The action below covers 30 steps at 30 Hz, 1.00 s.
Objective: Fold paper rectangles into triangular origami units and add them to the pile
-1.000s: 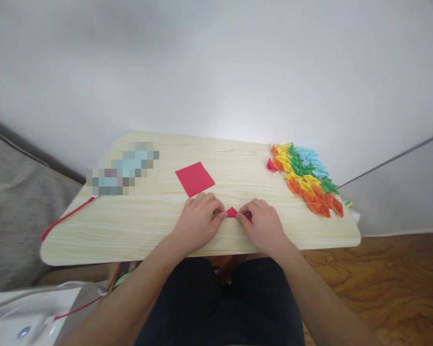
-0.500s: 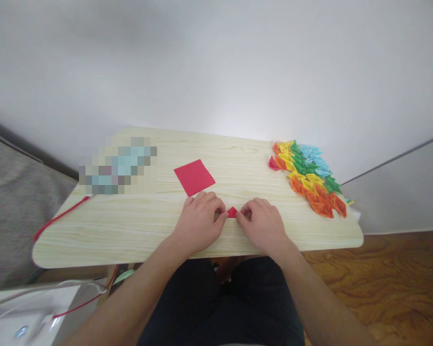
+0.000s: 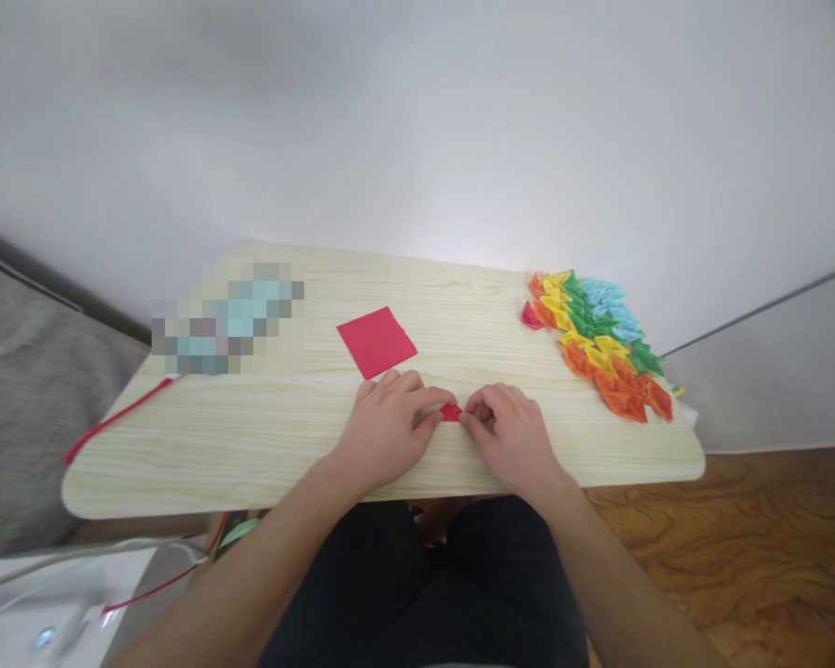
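Left hand (image 3: 390,427) and right hand (image 3: 507,436) face each other, fingers curled.

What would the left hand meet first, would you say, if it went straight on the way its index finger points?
Probably the right hand, just beyond the small red paper at the left hand's fingertips, though depth is unclear.

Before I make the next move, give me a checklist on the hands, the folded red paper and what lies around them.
1. Left hand has its fingers on the folded red paper: ok.
2. Right hand has its fingers at the paper's right end: ok.
3. All creases visible: not ok, fingers cover part.
4. Edges exactly aligned: cannot tell, too small.
5. Red paper square well away from the left hand: not ok, its near corner lies by the knuckles.
6. Colourful origami pieces away from both hands: ok.
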{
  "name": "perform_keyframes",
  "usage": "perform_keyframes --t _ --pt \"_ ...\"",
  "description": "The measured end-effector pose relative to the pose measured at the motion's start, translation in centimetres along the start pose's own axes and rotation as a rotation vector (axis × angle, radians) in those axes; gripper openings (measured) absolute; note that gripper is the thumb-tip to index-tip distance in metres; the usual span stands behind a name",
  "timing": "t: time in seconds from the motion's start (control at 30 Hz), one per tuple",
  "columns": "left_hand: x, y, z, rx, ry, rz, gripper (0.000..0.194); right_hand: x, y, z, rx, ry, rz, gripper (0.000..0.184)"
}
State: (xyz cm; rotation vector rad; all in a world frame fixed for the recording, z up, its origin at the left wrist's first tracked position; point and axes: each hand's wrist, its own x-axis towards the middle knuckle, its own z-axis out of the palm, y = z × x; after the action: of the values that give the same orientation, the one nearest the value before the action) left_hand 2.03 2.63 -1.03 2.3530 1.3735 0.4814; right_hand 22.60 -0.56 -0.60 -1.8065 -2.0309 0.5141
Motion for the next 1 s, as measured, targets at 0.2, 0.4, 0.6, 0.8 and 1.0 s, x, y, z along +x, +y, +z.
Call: perform_keyframes --t 0.2,0.4,0.6,0.8,1.0 --pt "0.0 -0.5 0.0 0.021 -0.008 0.019 0.022 -0.5 0.9 0.2 0.112 0.036 -0.024 0.007" --pt "-0.2 -1.0 -0.1 0.125 0.004 0.066 0.026 -1.7 0.6 1.5 0.090 0.179 -0.121 0.022" --pt "-0.5 -1.2 -0.4 0.129 -0.016 0.093 0.031 -2.7 0.0 2.1 -0.037 0.184 -0.189 0.033" --pt "-0.4 -1.3 -0.7 0.110 -0.039 0.095 0.032 -3.0 -0.6 2.1 -0.113 0.182 -0.202 0.033" --pt "-0.6 -1.0 -0.7 0.145 -0.010 0.111 0.032 -3.8 -1.7 1.2 -0.197 0.088 -0.205 0.032"
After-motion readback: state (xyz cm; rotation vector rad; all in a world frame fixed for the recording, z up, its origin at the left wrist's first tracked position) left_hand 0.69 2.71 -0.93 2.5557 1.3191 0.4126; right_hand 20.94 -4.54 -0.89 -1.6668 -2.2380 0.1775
